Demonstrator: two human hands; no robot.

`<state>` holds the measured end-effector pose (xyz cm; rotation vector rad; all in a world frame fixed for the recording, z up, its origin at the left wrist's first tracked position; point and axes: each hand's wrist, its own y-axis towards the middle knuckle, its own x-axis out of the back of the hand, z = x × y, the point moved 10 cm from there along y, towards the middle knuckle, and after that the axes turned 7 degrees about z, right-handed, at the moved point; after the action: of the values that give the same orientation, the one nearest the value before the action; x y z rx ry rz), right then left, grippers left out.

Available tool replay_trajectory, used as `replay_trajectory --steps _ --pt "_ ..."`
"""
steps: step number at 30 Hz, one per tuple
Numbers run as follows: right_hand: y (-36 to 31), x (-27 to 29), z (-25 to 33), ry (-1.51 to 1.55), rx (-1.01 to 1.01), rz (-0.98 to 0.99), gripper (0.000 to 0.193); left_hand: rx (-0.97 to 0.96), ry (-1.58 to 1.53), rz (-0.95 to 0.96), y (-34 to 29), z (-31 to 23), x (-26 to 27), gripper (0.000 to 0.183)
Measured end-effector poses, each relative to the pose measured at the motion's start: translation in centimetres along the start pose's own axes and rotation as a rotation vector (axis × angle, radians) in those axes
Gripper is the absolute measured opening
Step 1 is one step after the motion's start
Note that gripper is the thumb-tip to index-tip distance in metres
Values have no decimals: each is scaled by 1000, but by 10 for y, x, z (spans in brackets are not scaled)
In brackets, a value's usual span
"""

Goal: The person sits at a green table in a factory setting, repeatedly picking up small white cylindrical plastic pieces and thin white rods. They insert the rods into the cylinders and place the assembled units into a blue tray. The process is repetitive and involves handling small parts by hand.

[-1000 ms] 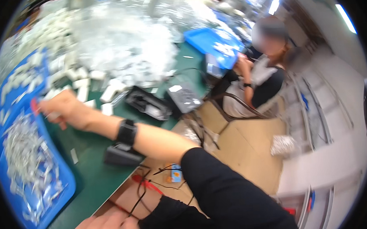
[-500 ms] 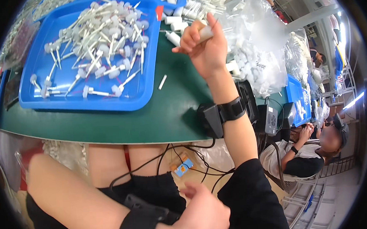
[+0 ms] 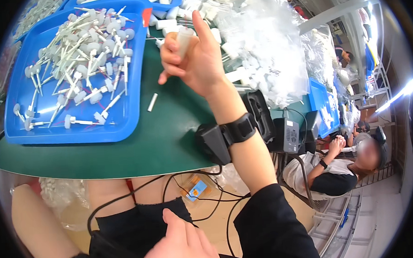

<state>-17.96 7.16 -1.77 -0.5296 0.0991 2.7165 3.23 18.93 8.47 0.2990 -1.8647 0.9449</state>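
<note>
Above the table's far part, my right hand (image 3: 192, 60) curls its fingers around a translucent white plastic cylinder (image 3: 184, 40), with the thumb stretched upward. Behind the hand lie white cylinders with thin metal shafts. A small white tube (image 3: 153, 102) rests on the green table (image 3: 125, 158), left of my right wrist. My left hand (image 3: 181, 245) hangs low over my lap, fingers partly stretched, with nothing visible in it; its palm side is hidden. At the left, a blue tray (image 3: 73, 136) carries a heap of white sticks with round whitish heads (image 3: 82, 72).
Clear plastic bags of white parts (image 3: 270, 52) cover the table's far right. A black device (image 3: 211, 142) is strapped on my right wrist, near a black box (image 3: 287, 134). Cables (image 3: 126, 183) hang below the table edge. To the right sits another person (image 3: 328, 174).
The view has shifted, moving the tray left and downward in the picture. In my right hand the cylinder has turned more upright. My left hand has moved lower and leftward in the picture.
</note>
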Motion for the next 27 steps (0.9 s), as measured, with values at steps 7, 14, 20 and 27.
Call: replay_trajectory --steps 7,14,20,27 --pt "-4 -13 -6 204 -50 -17 41 -301 -867 -208 19 127 -16 20" --pt "-9 -34 -4 455 -56 131 47 -177 -1581 -993 -8 232 -9 12" --pt "-6 -52 -6 407 -34 187 48 -103 -1527 -1138 -16 245 -17 18" --pt "-8 -57 -6 409 -29 232 39 -84 -1573 -1070 -7 247 -26 23"
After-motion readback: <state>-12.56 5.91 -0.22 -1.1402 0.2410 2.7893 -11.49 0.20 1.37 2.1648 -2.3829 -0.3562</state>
